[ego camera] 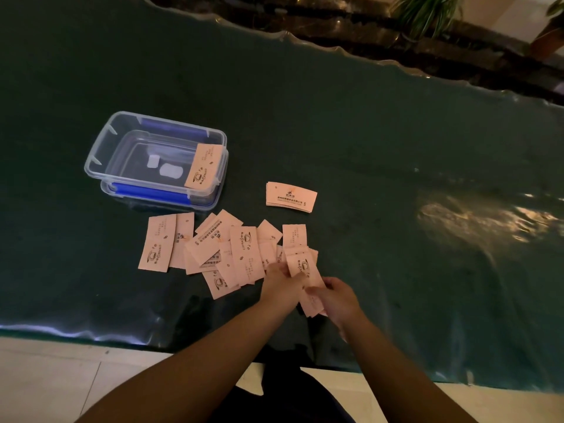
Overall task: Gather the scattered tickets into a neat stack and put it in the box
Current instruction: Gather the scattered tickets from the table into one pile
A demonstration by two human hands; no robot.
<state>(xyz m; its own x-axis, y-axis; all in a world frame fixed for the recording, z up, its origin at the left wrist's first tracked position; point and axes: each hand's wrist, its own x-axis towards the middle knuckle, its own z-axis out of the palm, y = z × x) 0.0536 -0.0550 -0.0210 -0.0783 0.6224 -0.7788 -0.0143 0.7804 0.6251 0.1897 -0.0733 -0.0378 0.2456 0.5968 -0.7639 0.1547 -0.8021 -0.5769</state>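
Several pale pink tickets (213, 251) lie scattered and overlapping on the dark green table, just in front of the box. My left hand (282, 283) and my right hand (335, 299) both grip a small bunch of tickets (305, 270) at the right end of the scatter. A neat small stack of tickets (290, 197) lies apart, further back. The clear plastic box (94, 160) with blue clips stands open at the left. One ticket (203, 166) leans inside against the box's right wall.
The table's green cover (396, 178) has a shiny, wrinkled plastic sheet over it. The near table edge (91, 337) runs just before pale floor tiles. A dark ledge and a potted plant (427, 13) sit beyond the far edge.
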